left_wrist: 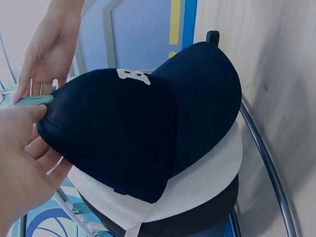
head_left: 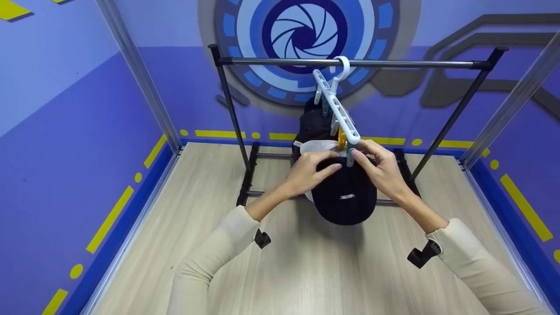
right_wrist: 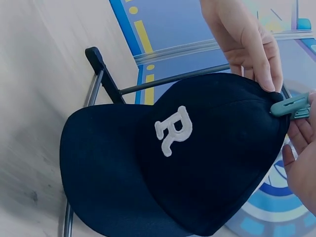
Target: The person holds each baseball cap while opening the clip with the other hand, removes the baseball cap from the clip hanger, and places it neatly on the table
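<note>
A dark baseball cap with a white letter R on its front hangs brim down at the near end of a white clip hanger. A teal clip bites the top of its crown. My left hand holds the crown, thumb in front and fingers behind it. With thumb and fingers, my right hand pinches the teal clip just beneath the hanger's end. A white cap hangs close behind the dark one, with another dark cap further back.
The hanger hooks over the rail of a black clothes rack, whose base stands on a wood-look surface. A yellow clip and several grey clips line the hanger. Blue-purple panels enclose the sides and back.
</note>
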Motion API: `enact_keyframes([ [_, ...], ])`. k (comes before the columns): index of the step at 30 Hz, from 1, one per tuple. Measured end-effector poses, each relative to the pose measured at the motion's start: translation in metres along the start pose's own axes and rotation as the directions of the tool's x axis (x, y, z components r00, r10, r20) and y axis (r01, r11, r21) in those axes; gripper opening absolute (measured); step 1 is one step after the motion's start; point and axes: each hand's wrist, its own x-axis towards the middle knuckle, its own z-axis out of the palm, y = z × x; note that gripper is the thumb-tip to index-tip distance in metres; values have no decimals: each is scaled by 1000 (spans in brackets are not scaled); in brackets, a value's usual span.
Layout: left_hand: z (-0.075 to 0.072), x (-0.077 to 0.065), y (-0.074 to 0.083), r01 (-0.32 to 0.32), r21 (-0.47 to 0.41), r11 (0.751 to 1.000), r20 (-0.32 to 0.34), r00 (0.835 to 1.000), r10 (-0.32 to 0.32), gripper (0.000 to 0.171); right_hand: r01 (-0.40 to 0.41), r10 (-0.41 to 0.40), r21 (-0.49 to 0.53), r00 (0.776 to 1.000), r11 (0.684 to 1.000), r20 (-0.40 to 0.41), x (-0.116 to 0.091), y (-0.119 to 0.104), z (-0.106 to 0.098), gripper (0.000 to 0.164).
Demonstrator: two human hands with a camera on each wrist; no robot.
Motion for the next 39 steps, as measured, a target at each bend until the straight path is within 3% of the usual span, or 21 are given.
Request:
enact_keyframes([
  [15,-2,-5,-2,-2,-75,997,-24,1000,0,20,-107,111,91,993,990,-42,1,-10,9,27],
  [23,1,-2,1,-17,-82,996,-53,999,13,18,-119,127,110,990,987,-64,7,-12,6,25],
  [39,2,-6,3,6,-96,995,-19,1000,-8,18,-193,215,163,968,968,-132,8,-13,7,20],
])
